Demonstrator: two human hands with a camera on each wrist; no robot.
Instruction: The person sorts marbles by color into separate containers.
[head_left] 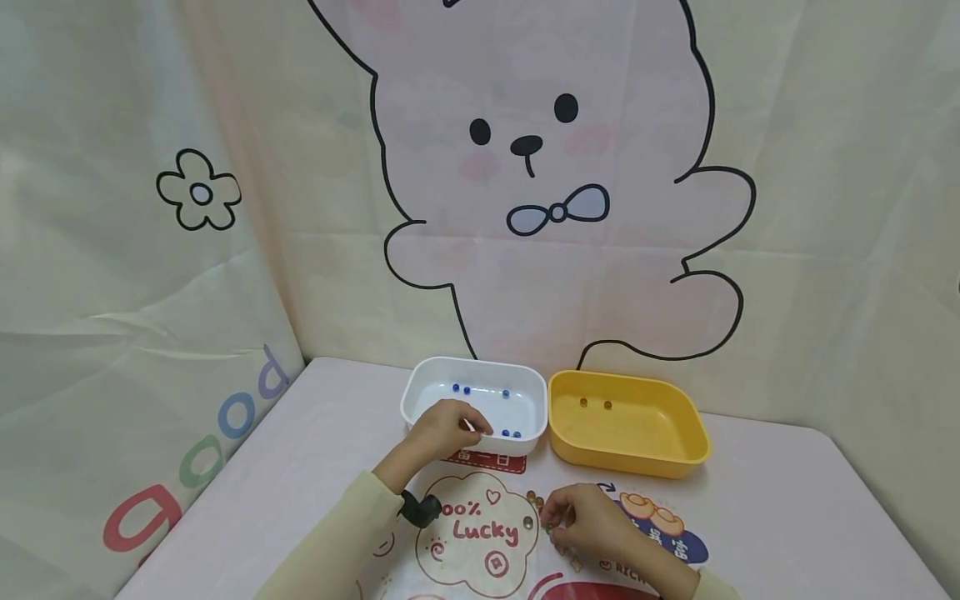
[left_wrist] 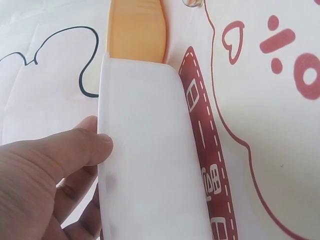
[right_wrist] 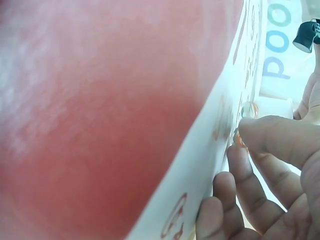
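Observation:
My left hand (head_left: 446, 429) reaches over the front rim of a white tray (head_left: 420, 375) that holds several blue marbles (head_left: 506, 394). In the left wrist view its thumb (left_wrist: 95, 145) overlaps the tray's rim; whether anything lies between the fingertips is hidden. Lower right, my right hand (head_left: 588, 518) is low over the printed tabletop. Its thumb and forefinger pinch a small clear marble with orange in it (right_wrist: 239, 138). Another glass marble (right_wrist: 249, 110) lies just beyond the thumb. Beside that hand are brown marbles (head_left: 532, 497) and a greenish marble (head_left: 528, 522).
A yellow tray (head_left: 630, 457) stands right of the white one, with two amber marbles (head_left: 607, 406) inside. Both trays are near the table's back edge, before a hanging cloth (head_left: 337, 292) with a cartoon animal. The table cover (head_left: 795, 517) carries printed words and drawings.

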